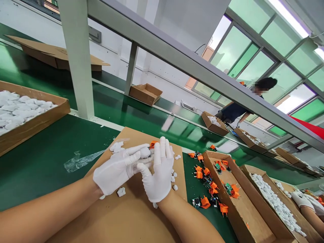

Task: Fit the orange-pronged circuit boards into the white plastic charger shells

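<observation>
Your left hand (113,170), in a white glove, grasps a putty-wrapped orange plug (145,153) between its thumb and fingers, above the brown cardboard sheet (121,219) in front of you. The plug's pale, rounded lump sits at your left fingertips, and its orange end (153,144) points away from you and to the right, so the long axis slants from near left to far right. Your right hand (159,172), also gloved, is unclenched, its fingers straight and pointing away from you, its thumb reaching toward the lump; you cannot tell from this view whether it presses on it. White putty scraps (121,192) lie on the sheet around your hands. A strip of clear plastic film (78,162) lies to the left, partly on the green worktop (45,175). To your right, orange plugs with circuit boards (205,202) lie loose, pointing various ways, beside a shallow cardboard tray (258,209) that holds more of them.
</observation>
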{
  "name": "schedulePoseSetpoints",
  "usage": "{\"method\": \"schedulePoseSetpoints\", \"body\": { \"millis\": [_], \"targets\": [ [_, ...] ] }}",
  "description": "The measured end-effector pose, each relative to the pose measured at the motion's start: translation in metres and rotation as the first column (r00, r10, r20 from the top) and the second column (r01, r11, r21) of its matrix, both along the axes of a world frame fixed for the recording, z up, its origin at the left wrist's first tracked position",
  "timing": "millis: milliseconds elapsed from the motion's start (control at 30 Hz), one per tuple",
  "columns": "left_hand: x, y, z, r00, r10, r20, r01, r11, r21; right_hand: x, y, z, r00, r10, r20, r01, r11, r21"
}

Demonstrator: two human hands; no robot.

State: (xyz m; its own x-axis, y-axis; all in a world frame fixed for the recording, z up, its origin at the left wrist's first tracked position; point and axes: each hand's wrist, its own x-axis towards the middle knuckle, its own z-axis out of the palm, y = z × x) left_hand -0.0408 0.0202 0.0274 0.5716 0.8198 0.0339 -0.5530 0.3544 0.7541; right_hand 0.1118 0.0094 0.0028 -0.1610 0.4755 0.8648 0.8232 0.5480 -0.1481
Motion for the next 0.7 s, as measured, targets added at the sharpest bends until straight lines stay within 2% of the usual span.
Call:
{"method": "schedulePoseSetpoints", "body": {
  "millis": [100, 233, 300, 400, 467, 533, 600, 700],
  "targets": [
    [0.002, -0.001, -0.003, 0.999, 0.029, 0.026, -0.028, 0.999, -0.035, -0.005, -0.004, 0.001, 0.995, -0.069, 0.072, 0.071, 0.997, -0.027],
    [0.005, 0.000, -0.006, 0.998, 0.061, 0.024, -0.061, 0.998, 0.000, -0.010, -0.007, 0.003, 0.977, -0.156, 0.144, 0.168, 0.983, -0.077],
    [0.005, 0.000, -0.005, 0.999, 0.054, 0.008, -0.054, 0.999, 0.008, -0.009, -0.005, 0.004, 0.985, -0.119, 0.128, 0.129, 0.989, -0.072],
    [0.002, -0.001, 0.002, 0.996, 0.065, -0.061, -0.068, 0.997, -0.041, -0.001, -0.001, 0.008, 1.000, 0.019, -0.024, -0.022, 0.991, -0.128],
    [-0.001, -0.001, 0.007, 0.996, 0.025, -0.090, -0.031, 0.998, -0.063, 0.004, 0.001, 0.012, 0.986, 0.128, -0.102, -0.147, 0.967, -0.206],
    [-0.005, -0.001, 0.009, 0.998, -0.014, -0.058, 0.010, 0.997, -0.073, 0.006, 0.002, 0.015, 0.972, 0.203, -0.117, -0.227, 0.942, -0.246],
    [-0.007, 0.000, 0.009, 0.998, -0.017, -0.063, 0.013, 0.998, -0.065, 0.005, 0.001, 0.015, 0.969, 0.221, -0.113, -0.241, 0.945, -0.221],
    [-0.008, 0.000, 0.006, 0.964, 0.021, -0.266, -0.006, 0.998, 0.056, 0.000, 0.001, 0.011, 0.973, 0.205, -0.103, -0.220, 0.960, -0.171]
  ]
}}
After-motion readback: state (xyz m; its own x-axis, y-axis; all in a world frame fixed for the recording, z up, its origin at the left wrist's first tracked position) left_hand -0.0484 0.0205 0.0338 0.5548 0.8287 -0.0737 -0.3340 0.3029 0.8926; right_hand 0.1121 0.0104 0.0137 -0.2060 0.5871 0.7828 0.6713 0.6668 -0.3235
